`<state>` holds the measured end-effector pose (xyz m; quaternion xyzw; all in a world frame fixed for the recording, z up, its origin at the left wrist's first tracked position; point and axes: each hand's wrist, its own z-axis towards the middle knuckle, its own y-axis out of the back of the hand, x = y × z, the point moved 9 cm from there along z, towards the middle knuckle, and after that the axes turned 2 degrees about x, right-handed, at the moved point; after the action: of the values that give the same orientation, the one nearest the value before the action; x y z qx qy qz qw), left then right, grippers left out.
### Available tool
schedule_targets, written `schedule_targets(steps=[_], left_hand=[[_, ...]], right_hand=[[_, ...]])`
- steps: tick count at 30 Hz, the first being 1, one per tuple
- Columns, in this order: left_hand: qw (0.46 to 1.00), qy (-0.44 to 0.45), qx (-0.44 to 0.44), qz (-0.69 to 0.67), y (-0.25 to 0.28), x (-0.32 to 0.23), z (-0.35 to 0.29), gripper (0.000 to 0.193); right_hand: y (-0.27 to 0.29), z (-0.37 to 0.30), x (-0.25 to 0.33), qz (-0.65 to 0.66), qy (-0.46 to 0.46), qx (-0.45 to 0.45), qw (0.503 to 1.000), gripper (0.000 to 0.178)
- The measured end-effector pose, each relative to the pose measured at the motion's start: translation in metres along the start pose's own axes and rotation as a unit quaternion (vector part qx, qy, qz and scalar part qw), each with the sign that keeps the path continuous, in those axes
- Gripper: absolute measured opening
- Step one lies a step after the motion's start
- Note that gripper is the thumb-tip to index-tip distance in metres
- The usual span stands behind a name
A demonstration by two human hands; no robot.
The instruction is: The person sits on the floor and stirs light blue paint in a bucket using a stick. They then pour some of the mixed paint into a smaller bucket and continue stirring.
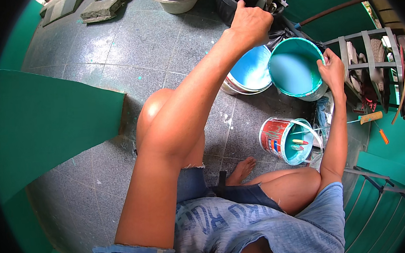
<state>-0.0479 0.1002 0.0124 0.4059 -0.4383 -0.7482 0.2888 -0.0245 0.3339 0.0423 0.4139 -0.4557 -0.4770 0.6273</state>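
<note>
My right hand (332,72) grips the right rim of a teal-rimmed bucket (298,92) with pale blue inside it. The thumb lies over the rim. My left arm reaches forward, and my left hand (252,25) is closed near a black tub (226,12); its curled fingers are turned away, so what they hold is hidden. Just below that hand stands a white bucket (237,87), blue inside and touching or almost touching the teal-rimmed one. Closer to me is a small red and white pail (270,138) with a white handle and stick-like tools in it.
A yellow paint roller (371,117) and an orange handle (384,136) are at the right, below a grey rack (369,65) of shoes. A pale basin (177,5) and concrete slabs (101,10) lie far back. A green wall (56,122) juts in from the left.
</note>
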Motion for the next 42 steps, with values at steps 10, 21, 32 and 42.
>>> schedule_targets(steps=[10, 21, 32, 42], left_hand=[[1.0, -0.002, 0.003, 0.0, -0.001, 0.0, 0.0, 0.022], [1.0, 0.0, 0.003, 0.007, -0.003, 0.0, 0.001, 0.023], [1.0, -0.003, -0.001, 0.014, -0.003, -0.002, 0.001, 0.023], [1.0, -0.002, 0.01, 0.01, -0.004, -0.002, 0.001, 0.025]], right_hand=[[0.0, 0.001, 0.002, 0.001, -0.006, 0.004, 1.0, 0.019], [0.001, 0.001, 0.006, -0.005, -0.006, 0.006, 1.0, 0.018], [0.001, 0.001, 0.011, -0.006, 0.0, 0.007, 1.0, 0.018], [0.002, 0.001, 0.013, -0.016, 0.0, 0.012, 1.0, 0.019]])
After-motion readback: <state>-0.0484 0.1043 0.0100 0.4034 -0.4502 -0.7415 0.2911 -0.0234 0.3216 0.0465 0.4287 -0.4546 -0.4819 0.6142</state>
